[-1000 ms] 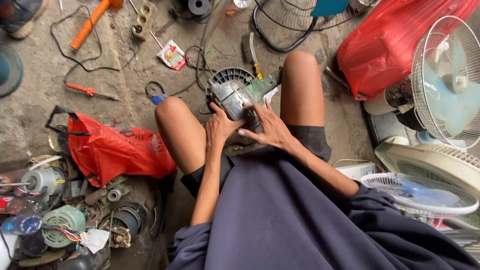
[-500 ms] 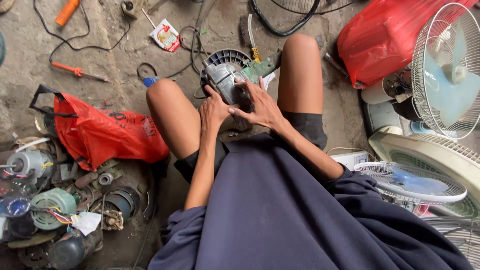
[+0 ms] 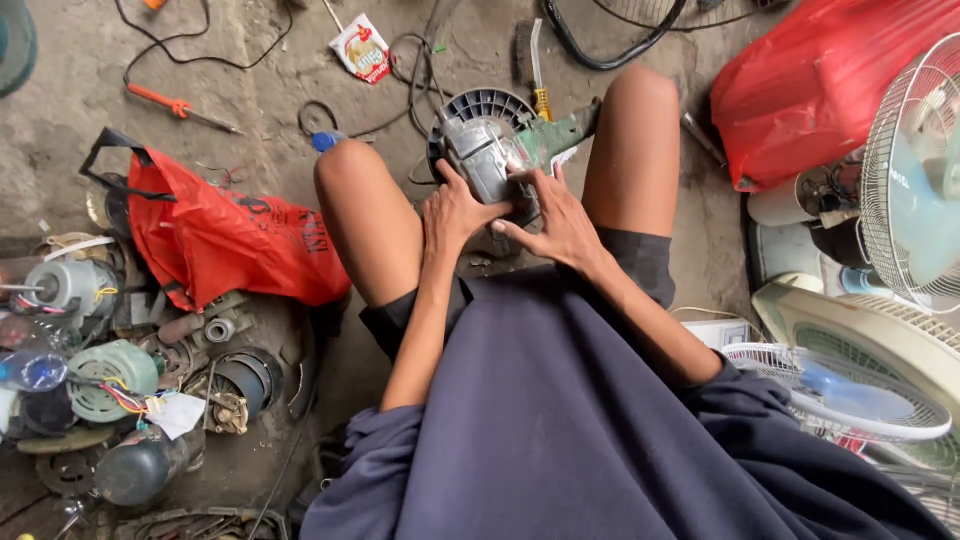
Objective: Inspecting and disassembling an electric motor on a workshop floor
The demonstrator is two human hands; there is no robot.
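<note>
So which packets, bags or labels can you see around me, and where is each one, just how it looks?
Small sachet: on the floor, top centre; flat, white and red.
Red plastic bag: on the floor by the left knee; crumpled, black handles, faint print.
Larger red bag: top right, beside the fans; bulging, plain.
White paper tag: lower left, among motor parts.

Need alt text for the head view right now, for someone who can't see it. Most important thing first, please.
Seated on a concrete floor, a person grips a grey fan motor between their knees with the left hand and right hand. A red bag and spare motor parts lie to their left, fans to their right.
</note>
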